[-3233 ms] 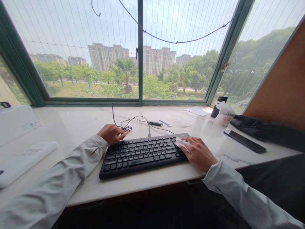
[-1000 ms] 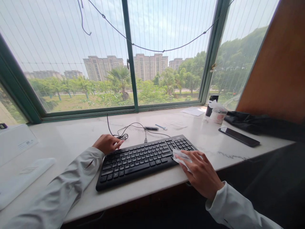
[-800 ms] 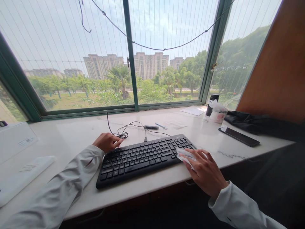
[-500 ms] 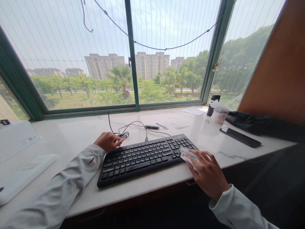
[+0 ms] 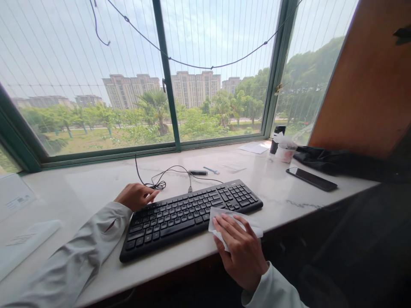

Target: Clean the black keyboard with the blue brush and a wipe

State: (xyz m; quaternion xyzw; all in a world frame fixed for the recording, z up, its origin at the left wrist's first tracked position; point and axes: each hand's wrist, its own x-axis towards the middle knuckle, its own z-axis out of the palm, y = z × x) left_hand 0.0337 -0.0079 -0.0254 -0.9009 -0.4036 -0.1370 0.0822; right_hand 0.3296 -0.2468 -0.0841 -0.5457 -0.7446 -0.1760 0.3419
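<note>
Pressing the wipe (image 5: 254, 231) flat on the desk (image 5: 96, 184) lip just before the keyboard (image 5: 189, 211) with my right hand (image 5: 239, 250), grip released, I risk sliding it off the edge or nudging the keyboard, as I cannot tell whether my left hand (image 5: 135, 196) clamps its far corner.

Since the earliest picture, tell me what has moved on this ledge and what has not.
The right hand, white wipe under its fingers throughout, slid off the number-pad end of the keyboard toward the person; it now presses the wipe on the ledge at the keyboard's front edge. The left hand stays at the keyboard's far left corner; phone and cable lie as before.
</note>
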